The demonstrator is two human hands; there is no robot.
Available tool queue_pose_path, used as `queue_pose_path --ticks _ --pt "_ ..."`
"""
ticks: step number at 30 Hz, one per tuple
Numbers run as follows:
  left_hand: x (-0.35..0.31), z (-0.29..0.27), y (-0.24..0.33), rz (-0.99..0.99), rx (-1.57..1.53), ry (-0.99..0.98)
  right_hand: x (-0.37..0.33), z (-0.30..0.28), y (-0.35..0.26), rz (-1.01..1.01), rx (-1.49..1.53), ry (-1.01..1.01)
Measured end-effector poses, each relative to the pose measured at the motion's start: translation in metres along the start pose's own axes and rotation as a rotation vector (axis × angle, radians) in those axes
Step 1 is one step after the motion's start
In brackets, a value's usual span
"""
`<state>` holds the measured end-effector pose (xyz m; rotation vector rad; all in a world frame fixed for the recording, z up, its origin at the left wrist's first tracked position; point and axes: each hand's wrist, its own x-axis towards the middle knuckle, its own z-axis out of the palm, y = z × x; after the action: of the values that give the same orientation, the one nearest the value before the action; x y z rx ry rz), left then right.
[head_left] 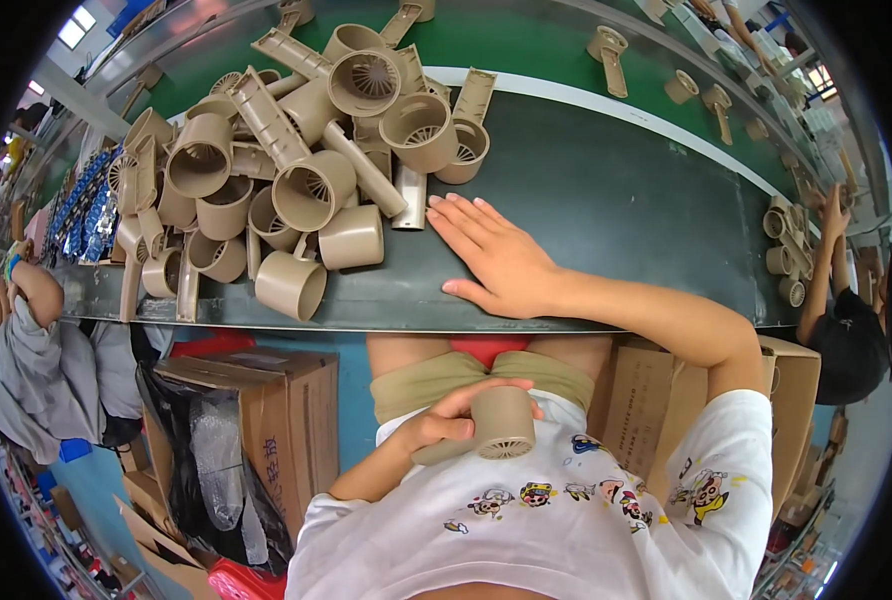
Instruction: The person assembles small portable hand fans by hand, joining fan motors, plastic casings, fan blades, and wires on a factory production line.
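Note:
My left hand [441,418] is closed around a beige plastic cup-shaped housing [504,420], held low in front of my shirt. Its slotted round end tips toward me, and a handle-like arm runs back under my hand. Flat on the dark bench lies my right hand [496,255], fingers stretched out and holding nothing. Its fingertips are beside a heap of similar beige housings [311,190], close to a pale, shiny strip-shaped piece [409,195]. Many in the heap show a round open mouth, slotted grilles and long arms.
The dark bench top [616,220] ends at an edge just before my lap. Beyond it, a green conveyor belt [556,60] carries scattered housings. Cardboard boxes [311,430] stand below at left and right. Other people sit at both sides; more housings [786,245] lie near the right one.

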<state>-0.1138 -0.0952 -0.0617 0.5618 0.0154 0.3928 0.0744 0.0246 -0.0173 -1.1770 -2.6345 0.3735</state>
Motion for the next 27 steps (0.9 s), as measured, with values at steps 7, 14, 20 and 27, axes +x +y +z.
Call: queue_pose_path --ticks 7,14,20,27 --pt "-0.01 -0.001 -0.008 0.0 -0.05 0.035 -0.026 0.007 -0.031 -0.04 0.127 -0.051" --pt "-0.004 0.01 -0.024 -0.117 -0.069 -0.155 0.017 0.061 -0.116 -0.138 0.294 0.041" --pt "-0.005 0.01 -0.032 -0.045 -0.011 -0.183 0.018 0.022 -0.098 -0.282 0.887 0.076" --pt "0.015 0.018 0.023 0.35 0.623 0.263 -0.034 -0.121 0.036 0.14 0.453 0.404"
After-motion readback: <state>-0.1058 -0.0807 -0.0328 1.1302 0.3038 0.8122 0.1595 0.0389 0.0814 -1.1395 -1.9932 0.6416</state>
